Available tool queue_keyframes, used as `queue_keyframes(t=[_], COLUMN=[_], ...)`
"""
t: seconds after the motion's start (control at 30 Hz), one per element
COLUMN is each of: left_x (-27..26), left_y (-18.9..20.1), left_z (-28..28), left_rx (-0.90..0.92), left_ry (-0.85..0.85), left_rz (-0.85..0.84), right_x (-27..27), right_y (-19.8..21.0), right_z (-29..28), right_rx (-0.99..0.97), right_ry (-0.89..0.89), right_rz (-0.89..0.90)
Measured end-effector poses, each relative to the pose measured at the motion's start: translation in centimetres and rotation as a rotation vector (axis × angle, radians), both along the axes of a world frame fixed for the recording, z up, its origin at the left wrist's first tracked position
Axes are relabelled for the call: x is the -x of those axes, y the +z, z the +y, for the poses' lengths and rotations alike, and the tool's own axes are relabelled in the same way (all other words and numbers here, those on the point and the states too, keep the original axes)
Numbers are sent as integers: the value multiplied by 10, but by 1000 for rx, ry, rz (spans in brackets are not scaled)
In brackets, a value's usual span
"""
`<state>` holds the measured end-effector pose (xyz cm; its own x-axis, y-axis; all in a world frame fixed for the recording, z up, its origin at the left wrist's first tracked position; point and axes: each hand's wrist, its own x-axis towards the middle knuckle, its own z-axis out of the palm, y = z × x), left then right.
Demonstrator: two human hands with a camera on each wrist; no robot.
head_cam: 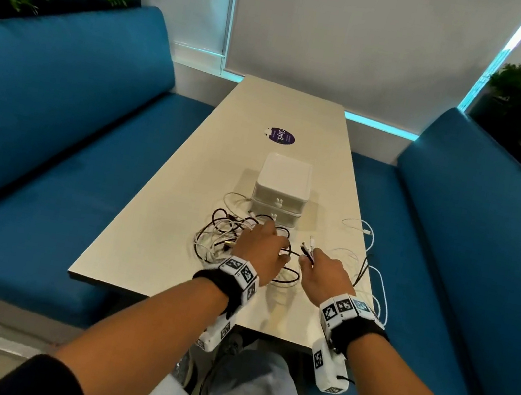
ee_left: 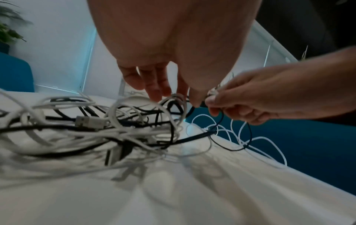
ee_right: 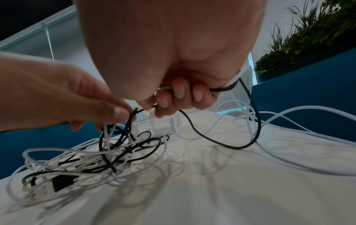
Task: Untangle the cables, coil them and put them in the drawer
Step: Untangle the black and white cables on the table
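Right hand (ee_right: 173,94) grips cable ends (head_cam: 307,249); left hand (head_cam: 261,253) reaches, fingers relaxed, into tangle (head_cam: 223,239).

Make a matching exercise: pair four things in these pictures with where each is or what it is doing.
Column 1:
1. right hand
2. left hand
3. white two-drawer plastic box
4. round purple sticker

Column 2:
A. reaches into the tangled pile of black and white cables
B. lies beyond the box on the pale table
C. grips several cables
D. stands behind the tangle, drawers closed

Pairs: 1-C, 2-A, 3-D, 4-B
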<state>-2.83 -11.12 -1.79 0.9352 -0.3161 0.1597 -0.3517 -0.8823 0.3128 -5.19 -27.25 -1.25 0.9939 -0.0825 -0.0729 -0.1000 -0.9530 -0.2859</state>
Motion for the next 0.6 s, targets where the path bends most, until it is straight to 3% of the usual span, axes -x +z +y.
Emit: queue_keyframes(t=[0.2,0.4,0.6], left_x=[1,-4,-3], left_y=[-14,-12,-17], left_z=[-7,0,11], left_rx=[-114,-54,-20], left_ry=[64,62,-33], left_rz=[49,140,42], right_x=[-2,-12,-20], right_y=[6,17,24], right_z=[-16,-30,-41], right_rx=[31,10,3], right_ry=[23,35,-31], right_rz=[-22,-16,-39])
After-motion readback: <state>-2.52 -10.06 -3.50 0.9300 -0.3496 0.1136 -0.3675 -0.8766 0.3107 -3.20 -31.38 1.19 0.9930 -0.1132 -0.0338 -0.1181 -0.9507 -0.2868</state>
